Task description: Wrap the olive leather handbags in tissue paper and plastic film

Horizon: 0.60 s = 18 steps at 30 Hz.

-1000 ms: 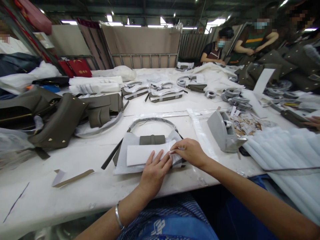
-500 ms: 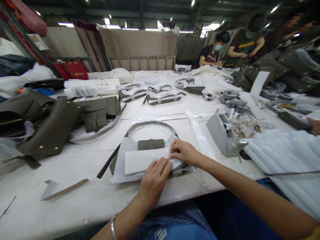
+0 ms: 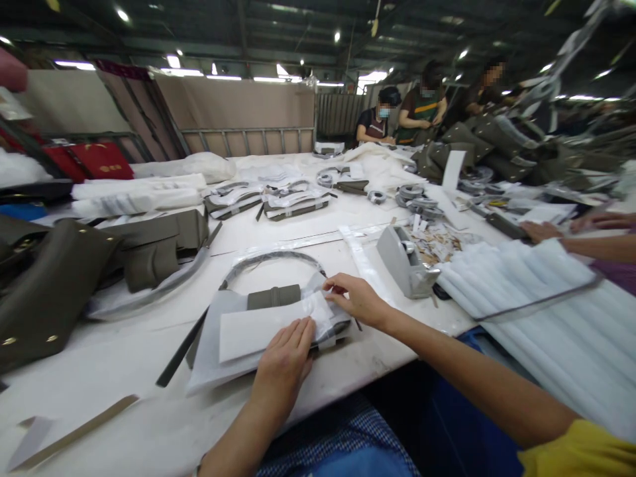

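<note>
A dark olive-grey handbag (image 3: 274, 296) lies on the table before me, its wrapped handle (image 3: 271, 256) arching away from me. Thin white wrapping paper (image 3: 206, 358) covers much of the bag, and a white card strip (image 3: 243, 334) rests on top. My left hand (image 3: 285, 354) presses flat on the card, fingers stretched out. At the bag's right side, my right hand (image 3: 355, 299) pinches the raised edge of the wrapping paper between thumb and fingers. A dark strap (image 3: 183, 348) sticks out to the left.
A grey tape dispenser (image 3: 405, 262) stands to the right, near a stack of white foam sheets (image 3: 521, 278). More olive bags (image 3: 64, 285) lie at left. Wrapped bags (image 3: 295, 204) sit farther back. A co-worker's hands (image 3: 541, 230) are at far right; other people work behind.
The view has turned to the right, so the scene sits farther left. My right hand has lifted the paper's edge at the bag's right side; my left hand stays on the card.
</note>
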Each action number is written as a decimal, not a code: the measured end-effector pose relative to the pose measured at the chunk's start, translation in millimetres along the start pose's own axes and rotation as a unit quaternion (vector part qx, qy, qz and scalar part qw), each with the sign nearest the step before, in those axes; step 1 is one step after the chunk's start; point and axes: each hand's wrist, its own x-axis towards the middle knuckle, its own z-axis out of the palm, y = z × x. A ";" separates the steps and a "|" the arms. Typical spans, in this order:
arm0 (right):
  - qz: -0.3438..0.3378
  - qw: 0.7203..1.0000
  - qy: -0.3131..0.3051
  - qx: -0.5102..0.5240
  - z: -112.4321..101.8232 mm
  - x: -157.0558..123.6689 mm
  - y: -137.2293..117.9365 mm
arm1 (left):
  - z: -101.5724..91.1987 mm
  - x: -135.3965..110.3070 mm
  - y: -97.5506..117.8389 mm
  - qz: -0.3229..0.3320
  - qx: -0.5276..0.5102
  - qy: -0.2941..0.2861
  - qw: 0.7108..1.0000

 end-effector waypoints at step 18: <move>0.481 0.817 0.077 0.310 -165.8 -11.9 124.8 | 6.0 -6.4 -6.5 0.012 -0.009 0.034 0.999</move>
